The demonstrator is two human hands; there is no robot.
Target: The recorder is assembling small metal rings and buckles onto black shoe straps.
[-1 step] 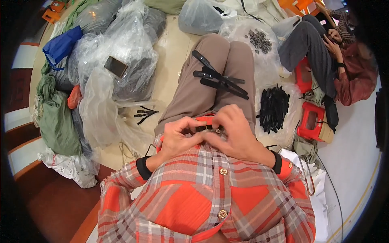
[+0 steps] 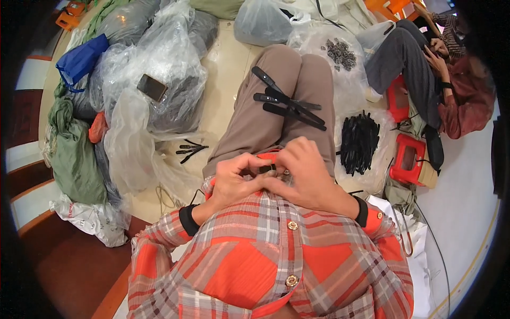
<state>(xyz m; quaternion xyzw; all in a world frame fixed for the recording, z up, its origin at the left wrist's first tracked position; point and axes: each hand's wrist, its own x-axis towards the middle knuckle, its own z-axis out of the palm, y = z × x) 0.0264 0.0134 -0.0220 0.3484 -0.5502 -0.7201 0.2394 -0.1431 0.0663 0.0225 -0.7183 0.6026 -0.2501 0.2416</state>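
Close to my lap, my left hand (image 2: 235, 175) and my right hand (image 2: 305, 170) meet with fingers bent. Between their fingertips shows a short black strip (image 2: 268, 168); most of it is hidden behind the fingers. Several long black strips (image 2: 291, 104) with small fittings at their ends lie crossed over my thighs. A thick pile of similar black strips (image 2: 359, 143) rests on clear plastic to the right. Beyond it, small dark metal pieces (image 2: 340, 54) are heaped on another plastic sheet. Several more strips (image 2: 190, 149) fan out on the left.
Plastic-wrapped bundles (image 2: 170, 101) crowd the left, with a phone (image 2: 152, 87) on top. A blue bag (image 2: 81, 59) and green cloth (image 2: 77, 154) lie farther left. Red plastic stools (image 2: 408, 158) stand at right, near another person's legs (image 2: 396, 61). A thin cable (image 2: 433, 234) trails at lower right.
The fingers of my right hand have shifted slightly, and a little more of the black strip shows between my hands. Nothing else has visibly moved.
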